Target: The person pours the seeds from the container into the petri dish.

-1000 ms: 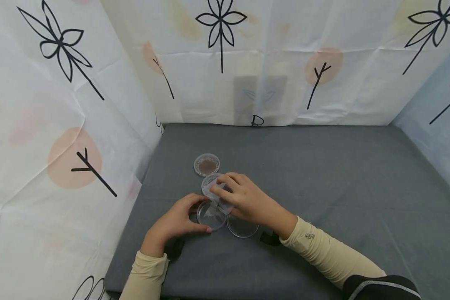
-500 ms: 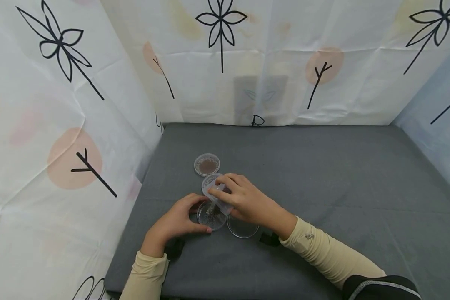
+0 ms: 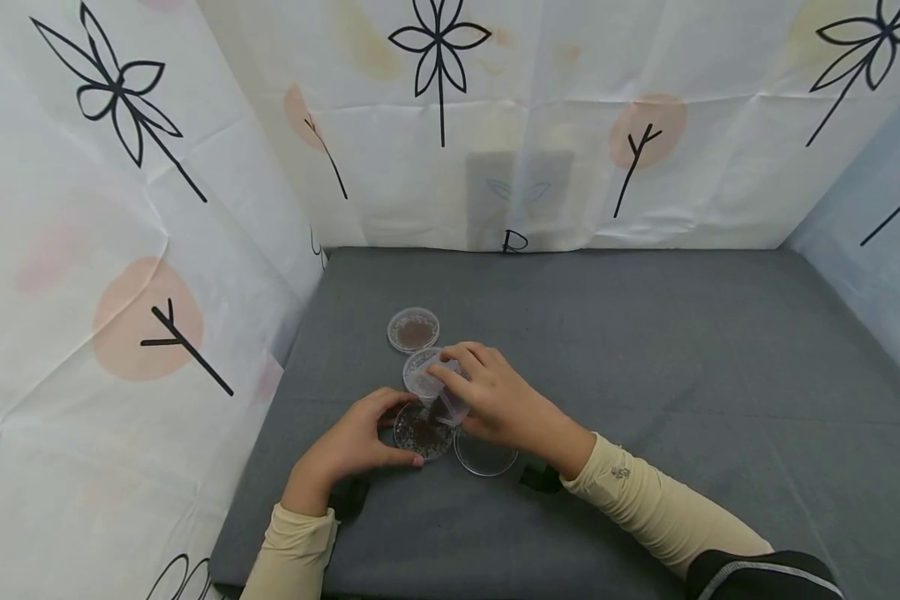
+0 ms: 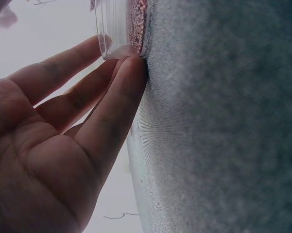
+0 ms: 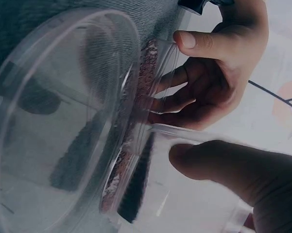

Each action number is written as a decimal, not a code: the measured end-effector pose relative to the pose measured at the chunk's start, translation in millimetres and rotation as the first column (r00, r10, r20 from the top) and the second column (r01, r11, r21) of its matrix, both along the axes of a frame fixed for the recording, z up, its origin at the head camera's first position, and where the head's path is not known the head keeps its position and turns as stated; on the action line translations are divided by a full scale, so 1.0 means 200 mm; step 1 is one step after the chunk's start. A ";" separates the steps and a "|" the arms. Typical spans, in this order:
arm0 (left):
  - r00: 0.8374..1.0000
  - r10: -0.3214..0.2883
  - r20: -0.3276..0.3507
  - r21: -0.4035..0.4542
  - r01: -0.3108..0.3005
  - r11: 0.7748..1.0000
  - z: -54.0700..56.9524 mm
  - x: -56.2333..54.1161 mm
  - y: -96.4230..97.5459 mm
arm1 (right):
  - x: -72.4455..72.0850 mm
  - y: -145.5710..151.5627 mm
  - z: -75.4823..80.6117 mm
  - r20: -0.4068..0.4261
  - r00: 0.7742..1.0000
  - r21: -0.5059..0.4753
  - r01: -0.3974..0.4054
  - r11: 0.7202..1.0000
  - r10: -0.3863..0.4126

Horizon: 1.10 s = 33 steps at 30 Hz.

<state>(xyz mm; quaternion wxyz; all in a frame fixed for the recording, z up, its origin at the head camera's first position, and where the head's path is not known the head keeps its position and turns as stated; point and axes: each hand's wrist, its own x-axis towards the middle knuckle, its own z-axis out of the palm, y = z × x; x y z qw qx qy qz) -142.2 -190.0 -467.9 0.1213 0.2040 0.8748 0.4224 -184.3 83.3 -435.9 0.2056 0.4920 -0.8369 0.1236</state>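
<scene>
My left hand (image 3: 356,437) grips the side of a clear petri dish (image 3: 422,433), thumb on the near edge and fingers on the far side. Brown granules (image 4: 137,24) cover its bottom. Over its right side, my right hand (image 3: 498,396) holds a clear plastic container (image 3: 453,410) tilted toward the dish. Dark granular stuff (image 5: 137,189) lies at the container's lowered mouth in the right wrist view. The right thumb (image 5: 209,162) presses on the container's wall. Just beyond is another round clear dish (image 3: 417,377), partly hidden by the right fingers.
Farther back sits a round dish (image 3: 414,331) with brown contents. A clear round dish or lid (image 3: 486,454) lies right of the gripped dish, large in the right wrist view. Grey cloth (image 3: 645,350) covers the table, with patterned white curtains (image 3: 540,125) behind.
Brown granules have spread over the gripped dish, which looked nearly bare one second ago. The right hand has shifted slightly with the tilted container. My left hand keeps its hold.
</scene>
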 end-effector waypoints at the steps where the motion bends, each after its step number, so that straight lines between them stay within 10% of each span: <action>1: 1.000 0.001 0.002 0.000 -0.001 1.000 0.00 0.00 0.00 | 0.00 0.01 0.00 0.029 0.999 -0.010 0.029 1.000 -0.029; 7: 1.000 0.012 0.008 0.008 -0.012 1.000 0.00 0.01 0.01 | -0.03 0.10 0.02 0.289 0.950 -0.133 0.166 0.977 -0.122; 14: 1.000 0.018 -0.005 0.021 -0.018 1.000 0.00 0.01 0.01 | -0.14 0.31 0.02 0.604 0.795 -0.288 0.289 0.913 -0.062; 21: 1.000 0.022 0.007 0.024 -0.022 0.999 0.00 0.01 0.01 | -0.25 0.60 0.01 0.723 0.677 -0.273 0.465 0.842 -0.139; 33: 1.000 0.022 0.005 0.012 -0.022 1.000 -0.02 0.00 0.00 | -0.30 0.87 -0.09 0.832 0.520 -0.162 0.561 0.812 -0.194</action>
